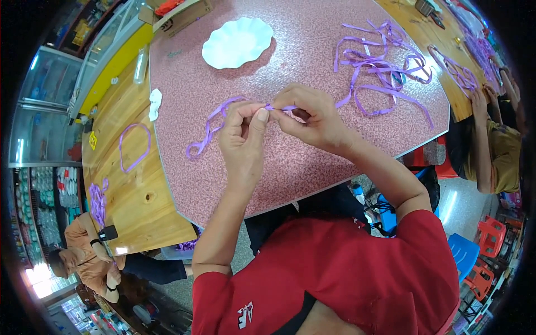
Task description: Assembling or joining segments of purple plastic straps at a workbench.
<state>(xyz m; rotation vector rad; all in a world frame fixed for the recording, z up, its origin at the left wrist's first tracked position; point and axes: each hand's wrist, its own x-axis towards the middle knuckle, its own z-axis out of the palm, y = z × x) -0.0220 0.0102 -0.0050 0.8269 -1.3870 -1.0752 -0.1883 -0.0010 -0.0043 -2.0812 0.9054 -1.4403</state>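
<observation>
Over the pink speckled table, my two hands meet and pinch a thin purple ribbon. My left hand holds it between thumb and forefinger. Right beside it, my right hand grips the same strip, with a short stretch showing between the fingertips. One length of the purple ribbon trails from my left hand and ends in a small loop on the table. To the right of my right hand lies a loose tangle of purple ribbon. Whether there is a knot at my fingertips is too small to tell.
A white scalloped dish stands beyond my hands. A cardboard box sits at the far left edge. On the wooden table lie a purple ribbon ring and a purple bundle. People sit at left and right, near red stools.
</observation>
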